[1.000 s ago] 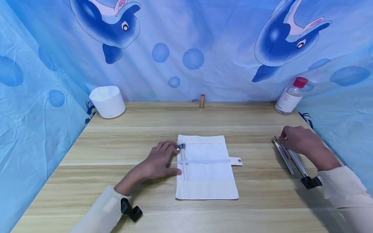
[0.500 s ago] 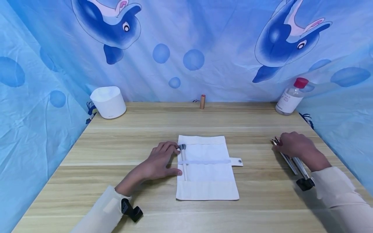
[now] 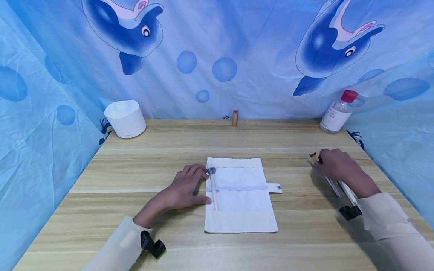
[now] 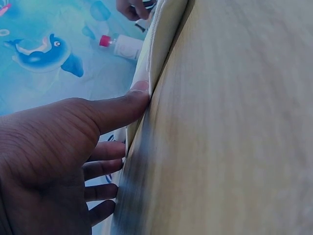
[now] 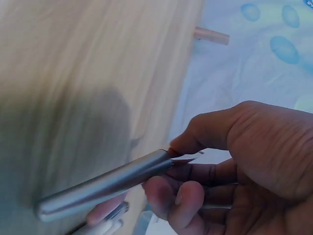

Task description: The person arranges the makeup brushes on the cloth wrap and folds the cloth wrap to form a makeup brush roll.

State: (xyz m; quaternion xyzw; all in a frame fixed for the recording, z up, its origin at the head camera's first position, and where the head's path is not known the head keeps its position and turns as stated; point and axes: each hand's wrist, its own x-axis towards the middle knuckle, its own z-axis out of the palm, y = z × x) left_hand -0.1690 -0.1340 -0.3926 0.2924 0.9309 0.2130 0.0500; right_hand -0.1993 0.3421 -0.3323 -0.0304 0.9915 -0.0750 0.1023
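A white fabric brush roll [image 3: 242, 218] lies unrolled on the table, its snap tab pointing right. One makeup brush [image 3: 214, 192] with dark bristles sits under the elastic band at the roll's left side. My left hand [image 3: 184, 189] rests at the roll's left edge, fingers spread and thumb [image 4: 124, 110] on the cloth. Off to the right, my right hand [image 3: 340, 165] pinches a silver-handled brush [image 5: 105, 183] between thumb and fingers. Its tip pokes out past the fingers in the head view. Below that hand are other slim silver-handled tools [image 5: 110, 218], partly hidden.
At the back left stands a white cup-like container [image 3: 125, 122]. A small copper-coloured tube [image 3: 235, 118] is upright at the back edge, and a clear bottle with a red cap [image 3: 335, 116] stands back right. A blue dolphin-print curtain [image 3: 257, 56] surrounds the wooden table [image 3: 169, 146].
My right hand has shifted a little to the left, and the tip of the brush it pinches now stands out from the other tools. The left hand and the roll have stayed put.
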